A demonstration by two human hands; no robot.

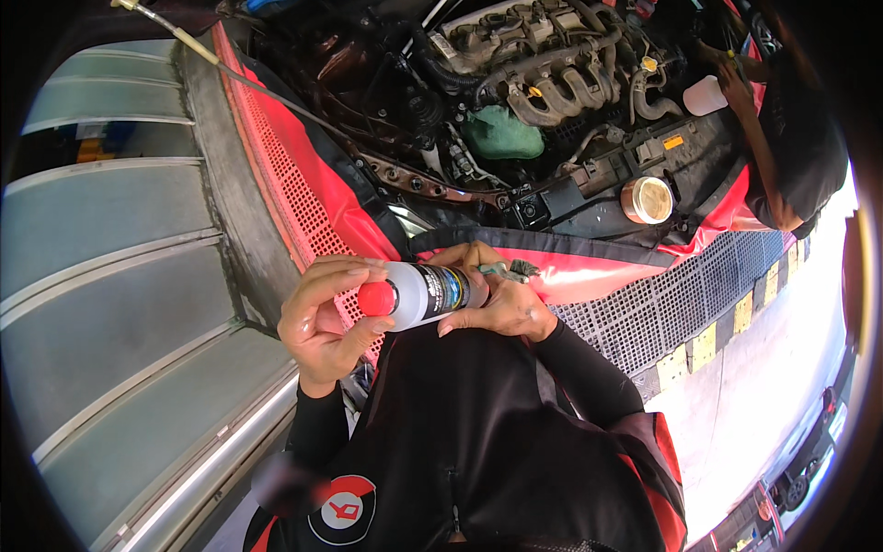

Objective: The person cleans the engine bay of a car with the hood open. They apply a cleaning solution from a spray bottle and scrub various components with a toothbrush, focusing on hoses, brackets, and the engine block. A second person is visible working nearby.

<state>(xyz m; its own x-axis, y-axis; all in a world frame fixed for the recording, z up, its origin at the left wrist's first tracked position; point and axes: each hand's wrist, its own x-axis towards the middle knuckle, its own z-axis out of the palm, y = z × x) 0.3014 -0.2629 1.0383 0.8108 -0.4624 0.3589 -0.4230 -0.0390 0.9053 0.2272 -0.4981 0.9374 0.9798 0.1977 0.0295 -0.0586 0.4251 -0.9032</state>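
A white bottle with a red cap and a dark printed label lies nearly level in front of my chest, its cap pointing left. My left hand grips the cap end, with fingers above and thumb below. Around the bottle's other end my right hand is closed, covering its base. A small grey-green thing with a ragged, bristly end, perhaps a brush, is also held in my right hand; its kind is not clear.
Ahead lies an open engine bay with a dusty engine and a green reservoir. A round tub stands on the front panel. Red covers drape the car's edges. At right, another person's arm is near a white container.
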